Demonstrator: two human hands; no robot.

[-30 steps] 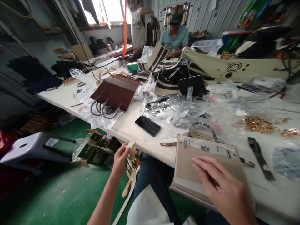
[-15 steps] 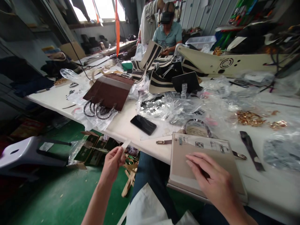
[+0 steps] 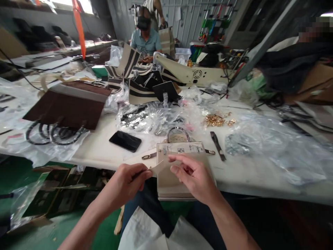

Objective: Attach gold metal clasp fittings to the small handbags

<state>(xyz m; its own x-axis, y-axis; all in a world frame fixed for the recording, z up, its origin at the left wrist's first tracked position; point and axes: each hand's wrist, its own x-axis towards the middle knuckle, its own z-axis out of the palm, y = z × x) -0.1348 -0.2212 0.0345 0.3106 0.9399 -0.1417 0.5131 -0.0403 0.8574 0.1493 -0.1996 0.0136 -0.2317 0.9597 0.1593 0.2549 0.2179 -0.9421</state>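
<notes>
My left hand (image 3: 127, 180) pinches one end of a pale strap (image 3: 158, 168) and holds it up in front of a beige bag (image 3: 179, 163) that lies at the near edge of the white table (image 3: 104, 149). My right hand (image 3: 192, 175) hovers over the bag with curled fingers, and its fingertips meet the strap's other end. Metal fittings run along the bag's top. A round wire handle (image 3: 177, 133) lies just behind the bag.
A black phone (image 3: 125, 141) lies left of the bag, a dark strip (image 3: 217, 150) to its right, gold hardware (image 3: 215, 120) further back. A brown bag (image 3: 67, 107) with ring handles sits at left among plastic wrap. A seated person (image 3: 145, 40) works opposite. Boxes (image 3: 52, 187) stand on the green floor.
The view swung right. My left hand brought the strap from down beside the table up in front of the bag. My right hand lifted off the bag and reached the strap.
</notes>
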